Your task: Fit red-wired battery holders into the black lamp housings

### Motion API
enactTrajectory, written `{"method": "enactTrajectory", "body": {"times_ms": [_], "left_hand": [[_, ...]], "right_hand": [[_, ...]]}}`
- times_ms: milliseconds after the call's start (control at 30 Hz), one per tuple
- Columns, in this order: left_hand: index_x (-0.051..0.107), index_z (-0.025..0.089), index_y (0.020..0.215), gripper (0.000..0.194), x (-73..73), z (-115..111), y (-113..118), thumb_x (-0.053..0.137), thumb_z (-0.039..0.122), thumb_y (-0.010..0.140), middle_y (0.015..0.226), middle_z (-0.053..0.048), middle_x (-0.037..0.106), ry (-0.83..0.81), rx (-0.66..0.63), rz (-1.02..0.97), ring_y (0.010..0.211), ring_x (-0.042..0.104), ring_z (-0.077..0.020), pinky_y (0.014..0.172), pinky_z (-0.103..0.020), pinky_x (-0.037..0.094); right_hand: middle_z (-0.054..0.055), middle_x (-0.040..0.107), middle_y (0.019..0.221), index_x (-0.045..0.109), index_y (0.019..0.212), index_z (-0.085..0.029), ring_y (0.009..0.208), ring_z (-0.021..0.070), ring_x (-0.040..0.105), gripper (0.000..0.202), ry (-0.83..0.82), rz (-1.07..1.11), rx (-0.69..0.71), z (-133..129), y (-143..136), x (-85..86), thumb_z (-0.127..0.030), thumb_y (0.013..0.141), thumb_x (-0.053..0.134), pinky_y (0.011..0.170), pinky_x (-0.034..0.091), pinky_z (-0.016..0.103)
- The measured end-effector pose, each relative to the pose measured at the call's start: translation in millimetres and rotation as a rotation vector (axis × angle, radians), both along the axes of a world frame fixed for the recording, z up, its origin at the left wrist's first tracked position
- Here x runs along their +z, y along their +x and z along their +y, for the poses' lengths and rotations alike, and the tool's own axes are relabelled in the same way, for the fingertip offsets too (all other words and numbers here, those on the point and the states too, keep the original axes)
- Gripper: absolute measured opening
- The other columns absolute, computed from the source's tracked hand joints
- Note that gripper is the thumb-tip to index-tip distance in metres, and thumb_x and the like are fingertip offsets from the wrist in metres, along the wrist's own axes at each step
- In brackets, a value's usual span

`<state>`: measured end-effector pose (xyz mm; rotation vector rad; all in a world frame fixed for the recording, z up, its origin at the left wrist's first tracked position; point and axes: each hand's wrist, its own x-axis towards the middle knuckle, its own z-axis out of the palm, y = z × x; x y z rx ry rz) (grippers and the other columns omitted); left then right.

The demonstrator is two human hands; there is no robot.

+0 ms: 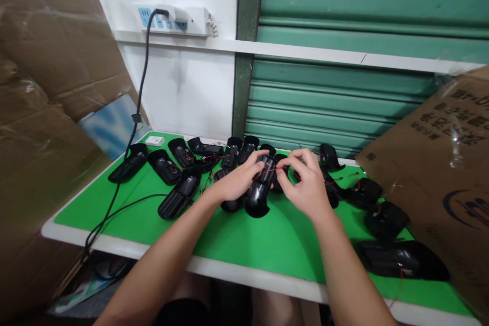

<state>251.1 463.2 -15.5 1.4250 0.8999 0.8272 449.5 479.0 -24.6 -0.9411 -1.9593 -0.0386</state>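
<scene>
My left hand [244,177] is closed around a black plastic housing [258,197], which is tilted above the green table mat with its curved, flared end toward me. A thin red wire [268,170] crosses the housing. My right hand [303,181] pinches the end of that wire between thumb and forefinger, just right of the housing. More black housings of the same kind lie close behind and on both sides of my hands, one of them [179,193] left of my left forearm. What the wire joins to inside the housing is too small to make out.
The green mat [229,244] covers a white-edged table. Several housings with loose wires lie along its right side, one [405,259] near the front corner. A black cable [142,86] drops from a wall socket strip [196,20] across the left. Cardboard boxes [439,173] flank the table.
</scene>
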Motion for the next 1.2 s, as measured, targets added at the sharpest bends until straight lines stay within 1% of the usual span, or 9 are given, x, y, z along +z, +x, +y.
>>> {"method": "enactTrajectory", "body": {"times_ms": [100, 200, 400, 567, 700, 800, 900, 1033, 1200], "left_hand": [[0.039, 0.024, 0.145, 0.054, -3.2, 4, 0, 0.035, 0.053, 0.1, 0.105, -0.006, 0.068, 0.048, 0.09, -0.001, 0.093, 0.069, -0.0204, 0.088, -0.036, 0.054], [0.044, 0.023, 0.139, 0.048, -4.4, 8, 0, 0.038, 0.05, 0.1, 0.106, -0.005, 0.067, 0.06, 0.144, -0.033, 0.092, 0.068, -0.0186, 0.089, -0.035, 0.054], [0.033, 0.023, 0.144, 0.056, -1.3, 3, 0, 0.051, 0.045, 0.095, 0.094, -0.003, 0.068, 0.039, 0.046, -0.024, 0.086, 0.067, -0.0183, 0.08, -0.033, 0.055], [0.031, 0.022, 0.149, 0.068, -5.0, 0, 1, 0.063, 0.038, 0.09, 0.11, -0.007, 0.066, 0.228, 0.012, 0.152, 0.1, 0.066, -0.0195, 0.094, -0.037, 0.053], [0.035, 0.021, 0.146, 0.059, -10.0, 2, 4, 0.056, 0.042, 0.095, 0.119, -0.009, 0.063, 0.235, 0.011, 0.119, 0.1, 0.066, -0.0188, 0.095, -0.038, 0.054], [0.038, 0.023, 0.143, 0.05, -11.4, 5, 5, 0.043, 0.047, 0.099, 0.12, -0.008, 0.063, 0.153, 0.073, 0.059, 0.098, 0.067, -0.018, 0.094, -0.036, 0.055], [0.035, 0.024, 0.146, 0.052, -12.9, 9, 4, 0.036, 0.049, 0.1, 0.124, -0.009, 0.062, 0.093, 0.132, 0.01, 0.103, 0.066, -0.0192, 0.093, -0.034, 0.055], [0.036, 0.022, 0.147, 0.051, -12.6, 11, 2, 0.032, 0.041, 0.1, 0.146, -0.01, 0.049, 0.174, 0.183, 0.046, 0.127, 0.055, -0.0217, 0.103, -0.034, 0.05], [0.028, 0.023, 0.151, 0.056, -5.8, 4, 5, 0.038, 0.043, 0.099, 0.13, -0.009, 0.055, 0.13, 0.181, 0.125, 0.105, 0.061, -0.0189, 0.1, -0.037, 0.05]], "right_hand": [[0.005, 0.062, 0.101, 0.071, 0.083, -0.021, 0.096, 0.0166, 0.057, 0.007, 0.015, 0.009, 0.048, -1, 2, 2.9, -0.023, 0.084, 0.064, 0.089, 0.047, 0.036], [0.004, 0.066, 0.092, 0.07, 0.083, -0.02, 0.089, 0.0144, 0.061, 0.008, -0.068, 0.054, 0.156, -4, 1, 7.2, -0.023, 0.086, 0.063, 0.084, 0.049, 0.032], [0.001, 0.063, 0.076, 0.072, 0.082, -0.018, 0.065, 0.008, 0.055, 0.018, -0.27, 0.185, 0.132, -4, 1, 9.0, -0.031, 0.089, 0.063, 0.061, 0.043, 0.023], [0.002, 0.065, 0.077, 0.074, 0.085, -0.018, 0.065, 0.008, 0.054, 0.021, -0.382, 0.333, 0.15, -2, 1, 3.8, -0.038, 0.087, 0.068, 0.06, 0.043, 0.022], [0.005, 0.069, 0.095, 0.07, 0.109, -0.02, 0.077, 0.0104, 0.061, 0.032, -0.417, 0.445, 0.264, -6, -4, 4.0, -0.04, 0.085, 0.071, 0.071, 0.052, 0.026], [0.007, 0.067, 0.104, 0.058, 0.125, -0.02, 0.077, 0.009, 0.061, 0.05, -0.385, 0.522, 0.194, -7, -10, 4.2, -0.042, 0.083, 0.072, 0.068, 0.052, 0.023], [0.001, 0.062, 0.083, 0.057, 0.106, -0.018, 0.065, 0.0059, 0.056, 0.041, -0.426, 0.57, 0.082, -7, -18, 0.5, -0.046, 0.08, 0.073, 0.056, 0.045, 0.017], [-0.003, 0.055, 0.062, 0.052, 0.083, -0.017, 0.053, 0.0053, 0.051, 0.044, -0.667, 0.619, 0.14, -6, -26, -4.4, -0.052, 0.075, 0.076, 0.05, 0.042, 0.017], [0.0, 0.061, 0.062, 0.063, 0.082, -0.015, 0.048, 0.007, 0.053, 0.041, -0.739, 0.731, 0.116, -6, -30, -5.0, -0.048, 0.067, 0.081, 0.046, 0.044, 0.02]]}}
